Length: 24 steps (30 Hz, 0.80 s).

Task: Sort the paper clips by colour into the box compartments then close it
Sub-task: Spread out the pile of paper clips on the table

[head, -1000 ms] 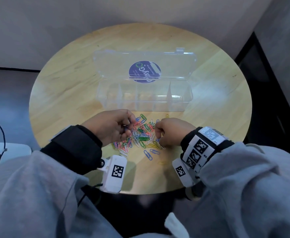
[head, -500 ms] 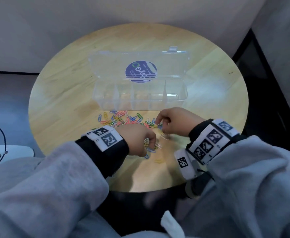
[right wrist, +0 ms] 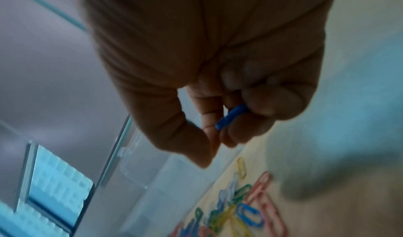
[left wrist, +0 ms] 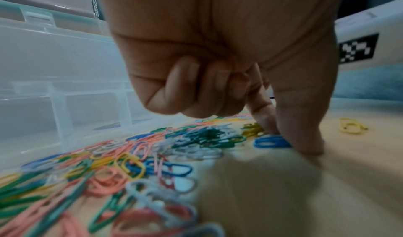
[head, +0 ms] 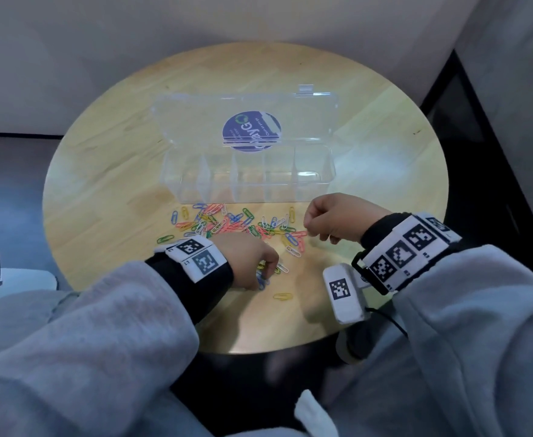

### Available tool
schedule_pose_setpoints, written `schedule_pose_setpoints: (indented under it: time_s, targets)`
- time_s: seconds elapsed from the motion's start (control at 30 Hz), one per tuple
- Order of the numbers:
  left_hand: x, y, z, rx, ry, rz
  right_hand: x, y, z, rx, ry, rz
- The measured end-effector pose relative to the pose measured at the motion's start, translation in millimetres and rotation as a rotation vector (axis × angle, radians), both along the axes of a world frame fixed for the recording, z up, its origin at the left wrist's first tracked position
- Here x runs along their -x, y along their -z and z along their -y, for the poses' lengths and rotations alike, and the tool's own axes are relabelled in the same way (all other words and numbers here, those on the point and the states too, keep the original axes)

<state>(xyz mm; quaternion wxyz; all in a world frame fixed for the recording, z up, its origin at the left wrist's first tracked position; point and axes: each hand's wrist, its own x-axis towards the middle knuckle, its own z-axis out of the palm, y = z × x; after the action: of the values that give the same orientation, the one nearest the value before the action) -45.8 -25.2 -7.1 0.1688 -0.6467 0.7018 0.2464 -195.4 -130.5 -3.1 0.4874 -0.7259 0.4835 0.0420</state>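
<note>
Dozens of paper clips [head: 227, 225] lie scattered on the round table [head: 101, 184], just in front of the open clear box [head: 249, 181], whose compartments look empty. Left hand [head: 249, 263] pinches a blue clip [left wrist: 271, 141] against the wood, other fingers curled. Right hand [head: 337, 219], raised, holds a blue clip [right wrist: 231, 115] in curled fingers. Light, slick, thin wire (tangle-prone): probably best nipped at the rounded end, thumb against forefinger.

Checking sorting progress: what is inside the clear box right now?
The clear box stands open, and its compartments look empty; only the dividers and the wooden table show through. No paper clips are inside. Glare on the plastic hides small details.
</note>
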Motion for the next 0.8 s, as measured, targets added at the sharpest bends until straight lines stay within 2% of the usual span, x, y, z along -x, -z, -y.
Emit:
schedule_pose_setpoints:
  time_s: [0.1, 0.2, 0.33, 0.5, 0.8]
  targets:
    - [-2.6, 2.8, -0.1, 0.007, -0.028, -0.012, -5.2, 3.6, -7.9, 0.162, -0.116, -0.165]
    - [-3.7, 4.8, -1.9, 0.041, -0.023, -0.010, -12.4, 6.5, -15.5, 0.235, -0.184, -0.262]
    - [-4.4, 5.4, -4.4, 0.070, -0.027, -0.031, -22.2, 3.5, -17.0, 0.267, -0.219, -0.254]
    - [-4.8, 3.6, -5.2, 0.013, -0.003, 0.007, -31.7, 9.9, -18.0, 0.284, -0.253, -0.303]
    - [-2.7, 4.4, -6.1, -0.043, -0.017, 0.064, -30.2, 10.1, -14.9, 0.315, -0.230, -0.288]
